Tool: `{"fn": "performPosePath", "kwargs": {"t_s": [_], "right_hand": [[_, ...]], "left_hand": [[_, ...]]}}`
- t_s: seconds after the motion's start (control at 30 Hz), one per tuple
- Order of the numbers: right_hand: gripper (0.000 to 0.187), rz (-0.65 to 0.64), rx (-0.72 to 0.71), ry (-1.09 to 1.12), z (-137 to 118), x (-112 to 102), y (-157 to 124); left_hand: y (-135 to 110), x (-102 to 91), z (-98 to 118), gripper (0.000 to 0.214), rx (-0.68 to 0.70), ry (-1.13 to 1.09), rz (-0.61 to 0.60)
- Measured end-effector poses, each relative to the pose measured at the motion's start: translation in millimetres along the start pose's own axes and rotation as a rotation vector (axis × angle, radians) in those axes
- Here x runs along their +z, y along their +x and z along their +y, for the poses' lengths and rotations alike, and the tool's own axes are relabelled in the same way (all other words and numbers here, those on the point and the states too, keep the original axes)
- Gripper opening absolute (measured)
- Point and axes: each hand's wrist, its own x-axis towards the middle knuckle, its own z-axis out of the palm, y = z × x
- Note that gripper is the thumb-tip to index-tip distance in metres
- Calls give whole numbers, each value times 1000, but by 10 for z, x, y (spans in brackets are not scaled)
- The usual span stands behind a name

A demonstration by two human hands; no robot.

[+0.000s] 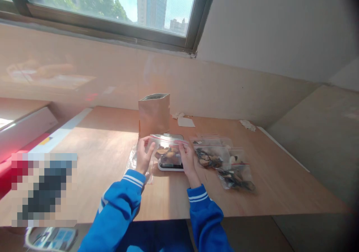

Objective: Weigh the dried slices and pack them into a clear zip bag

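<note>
Between my hands is a clear zip bag [168, 152] with a red seal line, holding brown pieces that look like dried mushroom slices. My left hand [144, 155] pinches its upper left corner, and my right hand [187, 156] grips the upper right corner. Under and behind the bag lies a white-edged device with a dark front, perhaps a kitchen scale [171, 168], partly hidden. Left of it, beneath my left hand, are crumpled clear plastic bags [131, 162]. Just behind stands an open brown paper pouch [154, 113], upright.
Several filled zip bags [211, 158] with dark and brown contents lie to the right on the wooden table [112, 199]. A white paper [186, 122] and crumpled tissue [247, 125] are near the wall. A pixelated patch [45, 188] covers the left side. A window [112, 8] is above.
</note>
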Motion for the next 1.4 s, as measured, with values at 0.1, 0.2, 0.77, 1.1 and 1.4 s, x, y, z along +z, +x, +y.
{"fn": "performPosePath", "kwargs": {"t_s": [0.1, 0.2, 0.77, 1.1, 1.4], "right_hand": [[51, 96, -65, -84, 40, -34, -3], [48, 184, -146, -216, 63, -59, -38], [40, 266, -179, -183, 110, -65, -171], [43, 233, -193, -215, 50, -58, -190], [41, 227, -215, -314, 97, -40, -195]], "left_hand": [[-19, 68, 38, 33, -192, -138, -181], [-39, 108, 57, 37, -299, -216, -156], [41, 1, -131, 36, -228, -188, 40], [24, -7, -126, 40, -152, -85, 119], [4, 8, -56, 51, -357, -170, 86]]}}
